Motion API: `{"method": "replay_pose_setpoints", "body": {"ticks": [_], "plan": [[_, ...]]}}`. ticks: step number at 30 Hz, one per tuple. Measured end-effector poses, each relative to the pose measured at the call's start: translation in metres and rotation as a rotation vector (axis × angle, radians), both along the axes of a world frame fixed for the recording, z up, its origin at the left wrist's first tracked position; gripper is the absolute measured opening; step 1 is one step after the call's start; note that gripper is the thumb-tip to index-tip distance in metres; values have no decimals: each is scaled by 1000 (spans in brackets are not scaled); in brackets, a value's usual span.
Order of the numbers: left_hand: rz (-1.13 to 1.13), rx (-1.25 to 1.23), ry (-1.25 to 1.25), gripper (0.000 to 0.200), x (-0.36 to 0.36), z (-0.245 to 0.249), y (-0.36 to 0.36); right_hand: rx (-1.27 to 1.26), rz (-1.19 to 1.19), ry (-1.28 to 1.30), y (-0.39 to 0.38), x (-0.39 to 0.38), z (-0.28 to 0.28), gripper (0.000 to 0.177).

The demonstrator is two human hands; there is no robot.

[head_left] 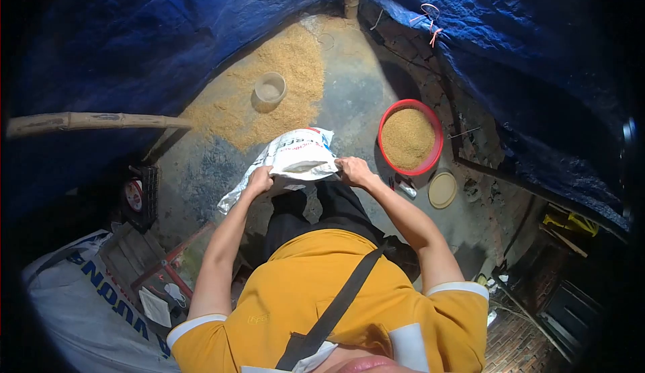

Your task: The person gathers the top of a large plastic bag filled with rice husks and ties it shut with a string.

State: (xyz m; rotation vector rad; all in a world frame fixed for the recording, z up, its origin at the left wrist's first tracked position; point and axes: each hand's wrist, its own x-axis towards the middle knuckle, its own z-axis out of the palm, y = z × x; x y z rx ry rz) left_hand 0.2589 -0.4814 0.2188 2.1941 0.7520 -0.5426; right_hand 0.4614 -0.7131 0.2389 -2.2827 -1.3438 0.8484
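A white woven sack (295, 148) with red and blue print hangs between my two hands, its mouth partly open toward me. My left hand (261, 180) grips the sack's rim on the left side, fingers closed on the fabric. At the opposite end of the rim, my right hand (356, 171) is closed on the sack's edge. What lies inside the sack cannot be made out. Beyond it, a loose heap of golden grain (295, 64) is spread on the concrete floor, with a pale round container (270, 87) standing on it.
Right of the sack stands a red basin (437, 151) full of grain (406, 138). A round beige lid (443, 190) lies near it. Blue tarpaulin (134, 30) walls the area, with a bamboo pole (87, 121) at left. A dial scale (134, 195) and large printed sack (87, 299) are lower left.
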Motion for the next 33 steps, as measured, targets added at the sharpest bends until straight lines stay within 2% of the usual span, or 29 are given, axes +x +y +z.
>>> {"method": "replay_pose_setpoints", "body": {"ticks": [3, 6, 9, 10, 12, 13, 14, 17, 19, 20, 22, 23, 24, 26, 28, 30, 31, 33], "plan": [[46, 22, -99, 28, 16, 39, 11, 62, 15, -37, 15, 15, 54, 12], [9, 2, -141, 28, 17, 47, 18, 31, 74, -21, 21, 23, 77, 14], [30, 51, -126, 26, 14, 33, 14, -57, 76, -58, 20, 17, 39, 17], [29, 49, -127, 26, 6, 12, 11, -58, 74, -59, 15, 12, 15, 17], [58, 32, -60, 26, -9, -28, 9, -225, 27, -7, 6, 1, -38, 20], [31, 80, 6, 24, -3, -17, 5, -303, 117, 17, 14, -2, -38, 24], [22, 106, 27, 22, 1, -6, 0, -274, 121, -52, 14, -9, -37, 22], [3, 120, -100, 21, -16, -14, 2, -294, 49, -112, 13, -13, -17, 26], [-34, 212, -181, 28, -24, -9, 6, -254, -7, -278, 16, -15, 17, 41], [-33, 214, -185, 28, -27, -4, 5, -252, -8, -283, 18, -17, 17, 41], [-36, 383, -270, 38, -31, 27, 2, -184, 115, -389, 29, -28, 18, 55], [-48, 413, -224, 51, -38, 27, 2, -156, 144, -378, 36, -34, 21, 60], [-47, 415, -223, 51, -44, 31, 2, -153, 145, -378, 42, -42, 15, 60], [-18, 545, -121, 59, -56, 41, 1, 20, 181, -529, 51, -61, 1, 65], [-15, 589, -43, 63, -80, 26, 4, 6, 211, -536, 56, -69, -4, 60], [14, 661, 136, 58, -102, 17, 6, -226, 232, -445, 61, -72, -16, 47], [17, 673, 155, 49, -112, 14, 8, -179, 168, -406, 60, -70, -16, 32], [-14, 624, 151, 46, -128, -2, 13, -214, 137, -365, 58, -65, -26, 26]]}}
